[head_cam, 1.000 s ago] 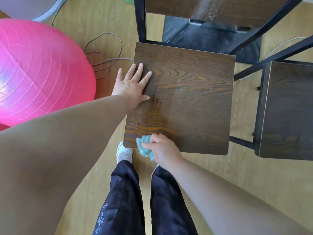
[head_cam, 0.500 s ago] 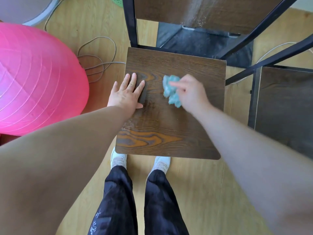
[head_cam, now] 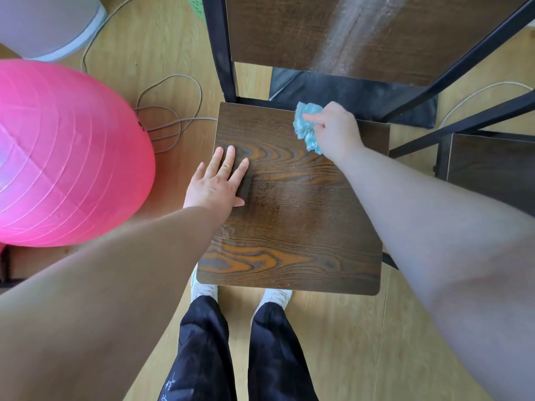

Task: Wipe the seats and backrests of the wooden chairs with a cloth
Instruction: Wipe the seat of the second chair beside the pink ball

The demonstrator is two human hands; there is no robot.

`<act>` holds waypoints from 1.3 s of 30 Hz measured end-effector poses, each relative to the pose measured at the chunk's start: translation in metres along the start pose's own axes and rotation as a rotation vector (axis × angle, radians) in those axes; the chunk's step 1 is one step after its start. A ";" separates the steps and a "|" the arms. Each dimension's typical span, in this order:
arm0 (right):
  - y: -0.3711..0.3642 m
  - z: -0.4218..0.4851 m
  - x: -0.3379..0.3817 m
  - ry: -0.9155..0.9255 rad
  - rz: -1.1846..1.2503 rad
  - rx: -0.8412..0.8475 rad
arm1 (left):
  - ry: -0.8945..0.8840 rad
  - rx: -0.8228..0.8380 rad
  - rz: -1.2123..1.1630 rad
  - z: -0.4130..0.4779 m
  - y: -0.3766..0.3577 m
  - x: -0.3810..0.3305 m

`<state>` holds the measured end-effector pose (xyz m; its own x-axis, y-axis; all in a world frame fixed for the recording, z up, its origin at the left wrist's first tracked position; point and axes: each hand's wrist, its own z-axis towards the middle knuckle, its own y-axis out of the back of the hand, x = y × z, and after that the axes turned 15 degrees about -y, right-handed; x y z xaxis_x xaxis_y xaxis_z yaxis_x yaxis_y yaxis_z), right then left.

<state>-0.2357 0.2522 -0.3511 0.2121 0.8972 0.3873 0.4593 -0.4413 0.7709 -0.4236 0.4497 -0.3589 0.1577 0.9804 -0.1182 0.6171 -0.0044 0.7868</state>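
Observation:
A dark wooden chair seat (head_cam: 295, 221) with bold grain lies below me, its backrest (head_cam: 333, 30) on a black metal frame at the top, streaked with pale dust. My right hand (head_cam: 333, 131) grips a crumpled teal cloth (head_cam: 305, 125) and presses it on the seat's far edge, right of centre. My left hand (head_cam: 217, 180) rests flat on the seat's left side, fingers straight and spread. Fine dust specks show on the middle of the seat.
A second wooden chair seat (head_cam: 492, 175) stands at the right, close beside the first. A large pink exercise ball (head_cam: 63, 157) sits left, with a grey cable (head_cam: 170, 123) coiled on the wooden floor. My legs and white shoes (head_cam: 202, 290) are at the seat's near edge.
My right hand has swept the cloth from the seat's near left edge up across the middle to the far right edge. My left hand stayed flat on the left side.

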 end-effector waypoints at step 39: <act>-0.009 -0.141 -0.086 0.167 0.128 -0.039 | -0.063 0.094 -0.107 0.022 0.029 -0.059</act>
<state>-0.3796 0.1773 -0.3199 0.1188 0.8205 0.5592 0.4037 -0.5545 0.7277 -0.3980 0.3878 -0.3421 0.1335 0.9620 -0.2384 0.7019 0.0780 0.7080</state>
